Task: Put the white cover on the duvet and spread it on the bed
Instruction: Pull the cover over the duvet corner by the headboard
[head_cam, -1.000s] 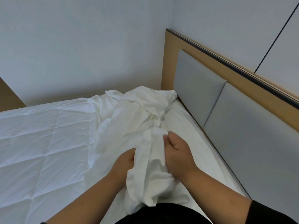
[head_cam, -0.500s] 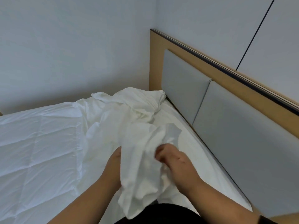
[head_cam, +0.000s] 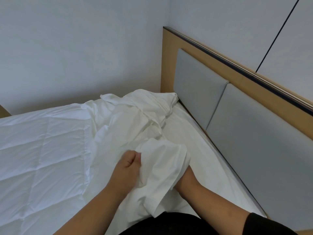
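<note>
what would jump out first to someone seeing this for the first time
The crumpled white cover heaped mid-bed near the headboard. In front of it the left hand grips a fold of the cover, while the right hand is buried inside the fabric, only its forearm showing. To the left, the quilted duvet lies flat and bare, not yet inside the cover.
</note>
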Available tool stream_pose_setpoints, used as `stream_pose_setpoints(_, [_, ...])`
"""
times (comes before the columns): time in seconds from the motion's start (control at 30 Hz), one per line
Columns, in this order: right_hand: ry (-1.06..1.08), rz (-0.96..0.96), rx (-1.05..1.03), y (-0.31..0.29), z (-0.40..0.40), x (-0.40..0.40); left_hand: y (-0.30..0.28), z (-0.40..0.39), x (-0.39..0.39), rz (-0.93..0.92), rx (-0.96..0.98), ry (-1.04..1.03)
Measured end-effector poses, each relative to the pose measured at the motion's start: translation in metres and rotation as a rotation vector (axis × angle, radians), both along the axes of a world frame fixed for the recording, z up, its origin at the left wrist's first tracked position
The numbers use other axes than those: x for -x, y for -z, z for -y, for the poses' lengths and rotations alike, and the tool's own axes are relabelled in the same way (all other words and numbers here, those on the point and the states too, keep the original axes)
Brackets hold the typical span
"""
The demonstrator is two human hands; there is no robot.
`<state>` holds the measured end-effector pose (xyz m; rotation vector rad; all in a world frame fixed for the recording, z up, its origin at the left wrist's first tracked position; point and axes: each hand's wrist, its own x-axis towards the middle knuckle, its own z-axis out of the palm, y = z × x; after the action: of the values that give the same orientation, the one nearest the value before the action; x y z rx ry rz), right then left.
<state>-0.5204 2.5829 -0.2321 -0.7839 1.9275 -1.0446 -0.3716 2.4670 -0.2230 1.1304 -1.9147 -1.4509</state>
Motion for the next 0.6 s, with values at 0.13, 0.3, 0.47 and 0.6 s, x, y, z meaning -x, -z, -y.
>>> stream_pose_setpoints(0.13, [0.073,0.139,0.051,-0.013,-0.003,0.001,-0.032,0.035,-0.015,-0.246,0.001,-0.195])
stream_pose_setpoints(0.3, [0.265,0.005,0.159,-0.006,-0.004,0.024,-0.124,0.069,-0.044,-0.393,0.177,-0.278])
stream_pose_setpoints(0.47, [0.259,-0.045,0.182,-0.017,0.014,0.034,-0.194,0.09,-0.087,-0.126,0.502,-0.227])
stream_pose_setpoints(0.6, [0.352,-0.008,0.187,-0.005,0.012,0.034,-0.175,0.024,-0.064,0.135,0.222,0.229])
